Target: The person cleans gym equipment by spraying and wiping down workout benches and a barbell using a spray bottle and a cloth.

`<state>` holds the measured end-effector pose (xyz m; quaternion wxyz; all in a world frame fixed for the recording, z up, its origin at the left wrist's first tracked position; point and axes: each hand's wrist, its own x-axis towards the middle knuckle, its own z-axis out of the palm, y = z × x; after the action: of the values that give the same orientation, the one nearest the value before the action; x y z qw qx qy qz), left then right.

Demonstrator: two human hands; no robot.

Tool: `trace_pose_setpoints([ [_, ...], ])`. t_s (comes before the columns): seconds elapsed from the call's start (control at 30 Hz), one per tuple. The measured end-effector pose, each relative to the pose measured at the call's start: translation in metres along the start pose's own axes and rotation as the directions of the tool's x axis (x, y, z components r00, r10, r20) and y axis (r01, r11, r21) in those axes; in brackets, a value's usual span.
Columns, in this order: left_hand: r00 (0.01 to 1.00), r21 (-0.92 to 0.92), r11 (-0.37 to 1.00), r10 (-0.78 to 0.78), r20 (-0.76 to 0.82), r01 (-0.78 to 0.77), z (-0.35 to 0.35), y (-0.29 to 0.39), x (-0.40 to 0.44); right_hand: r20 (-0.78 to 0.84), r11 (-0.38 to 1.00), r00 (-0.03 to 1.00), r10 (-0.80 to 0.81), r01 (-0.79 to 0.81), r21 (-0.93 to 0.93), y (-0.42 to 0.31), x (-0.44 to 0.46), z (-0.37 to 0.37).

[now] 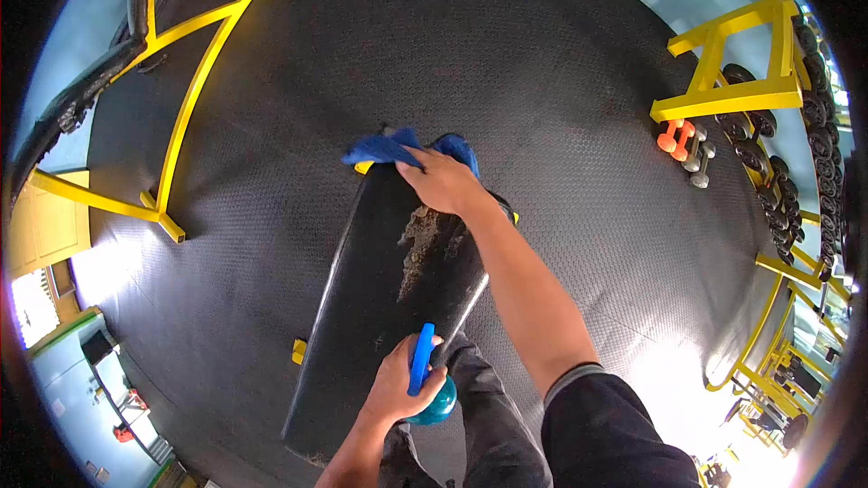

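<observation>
My right hand (443,183) presses a blue cloth (389,148) onto the far end of a black padded bench (362,280). Part of the cloth hangs past the bench's edge on both sides of the hand. Below that hand, the bench cover has a torn, worn patch (418,248) showing rough greyish-brown material. My left hand (398,382) is closed around a spray bottle with a blue trigger head (421,360) and a teal body (438,403). The bottle is over the bench's near right edge, close to my legs; the hand covers part of it.
A yellow metal frame (194,95) stands at the left. On the right are another yellow frame (723,95), orange dumbbells (675,139), grey dumbbells (700,165) and a rack of black dumbbells (818,117). Black textured matting (542,63) covers the floor.
</observation>
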<state>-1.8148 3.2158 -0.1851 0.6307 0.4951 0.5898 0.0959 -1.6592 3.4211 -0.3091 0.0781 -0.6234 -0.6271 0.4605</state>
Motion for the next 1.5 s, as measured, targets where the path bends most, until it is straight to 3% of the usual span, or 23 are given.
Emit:
trace_pose_setpoints([
  [0.07,1.0,0.008,1.0,0.027,-0.013,-0.027,0.001,0.009,0.008,0.03,0.991,0.991,0.132,-0.133,0.012,0.024,-0.028,-0.021],
  [0.1,0.999,0.014,0.999,0.046,-0.025,-0.046,0.001,0.012,0.007,-0.079,0.978,0.975,0.207,-0.204,0.044,0.052,-0.041,-0.014],
  [0.17,0.996,-0.018,0.998,0.055,-0.07,-0.057,-0.003,0.014,0.004,-0.043,0.881,0.9,0.434,-0.414,0.229,0.085,-0.066,-0.022],
  [0.23,0.997,-0.092,0.995,0.026,-0.079,-0.033,-0.007,0.015,-0.006,0.047,0.843,0.869,0.492,-0.489,0.222,0.061,-0.071,-0.042],
  [0.3,0.997,-0.141,0.99,-0.022,-0.078,0.011,-0.012,0.015,-0.014,-0.051,0.907,0.906,0.421,-0.42,0.018,0.034,-0.049,-0.035],
  [0.37,0.993,-0.167,0.983,-0.087,-0.076,0.073,-0.016,0.01,-0.026,-0.066,0.976,0.976,0.209,-0.213,-0.054,-0.005,-0.01,-0.01],
  [0.4,0.99,-0.183,0.98,-0.101,-0.098,0.081,-0.016,0.01,-0.03,0.016,0.966,0.973,0.231,-0.228,-0.124,-0.03,0.004,-0.009],
  [0.47,0.986,-0.179,0.983,-0.077,-0.148,0.05,-0.019,0.006,-0.031,-0.033,0.977,0.999,0.034,-0.04,-0.207,-0.054,0.015,0.016],
  [0.5,0.983,-0.155,0.987,-0.061,-0.171,0.035,-0.019,0.002,-0.031,0.02,0.88,0.988,-0.151,0.144,-0.453,-0.066,0.007,0.033],
  [0.57,0.978,-0.077,0.997,-0.015,-0.206,-0.001,-0.022,-0.003,-0.034,0.309,0.653,0.888,-0.34,0.459,-0.603,-0.083,-0.01,0.061],
  [0.63,0.968,-0.027,0.998,0.053,-0.246,-0.062,-0.022,-0.02,-0.036,0.561,0.686,0.778,-0.283,0.573,-0.448,-0.098,-0.023,0.079],
  [0.7,0.96,0.048,0.992,0.126,-0.252,-0.118,-0.028,-0.032,-0.045,0.532,0.643,0.81,-0.246,0.547,-0.536,-0.103,-0.02,0.072],
  [0.73,0.96,0.012,0.992,0.124,-0.249,-0.125,-0.031,-0.038,-0.053,0.455,0.649,0.89,-0.044,0.371,-0.664,-0.116,-0.016,0.059],
  [0.77,0.961,-0.027,0.991,0.12,-0.25,-0.131,-0.035,-0.046,-0.061,0.329,0.693,0.944,0.018,0.226,-0.685,-0.122,-0.012,0.048],
  [0.8,0.973,-0.111,0.991,0.044,-0.226,-0.07,-0.038,-0.053,-0.072,0.096,0.67,0.987,-0.132,0.16,-0.724,-0.097,0.002,0.061],
  [0.87,0.979,-0.214,0.976,-0.072,-0.189,0.031,-0.045,-0.068,-0.095,-0.015,0.669,0.995,-0.096,0.053,-0.741,-0.1,0.006,0.071],
  [0.9,0.974,-0.232,0.972,-0.089,-0.209,0.039,-0.049,-0.079,-0.108,-0.075,0.642,0.99,-0.123,0.022,-0.767,-0.101,-0.002,0.088],
  [0.97,0.95,-0.245,0.969,-0.053,-0.307,-0.025,-0.047,-0.119,-0.133,-0.031,0.607,0.987,-0.157,0.072,-0.792,-0.12,-0.036,0.131],
  [1.17,0.865,-0.44,0.898,-0.231,-0.445,0.013,-0.07,-0.226,-0.266,0.148,0.583,0.931,-0.333,0.326,-0.744,-0.165,-0.19,0.342],
  [1.23,0.831,-0.515,0.857,-0.296,-0.471,0.013,-0.069,-0.273,-0.325,0.265,0.571,0.912,-0.314,0.404,-0.715,-0.188,-0.242,0.413],
  [1.33,0.671,-0.483,0.875,-0.381,-0.636,0.04,-0.066,-0.342,-0.421,0.459,0.586,0.842,-0.283,0.531,-0.612,-0.231,-0.315,0.515],
  [1.43,0.489,-0.454,0.89,-0.417,-0.766,0.048,-0.054,-0.403,-0.513,0.498,0.624,0.809,-0.312,0.57,-0.535,-0.259,-0.371,0.597],
  [1.5,0.443,-0.547,0.835,-0.512,-0.736,0.056,-0.044,-0.441,-0.565,0.593,0.584,0.769,-0.238,0.602,-0.545,-0.287,-0.39,0.627],
])
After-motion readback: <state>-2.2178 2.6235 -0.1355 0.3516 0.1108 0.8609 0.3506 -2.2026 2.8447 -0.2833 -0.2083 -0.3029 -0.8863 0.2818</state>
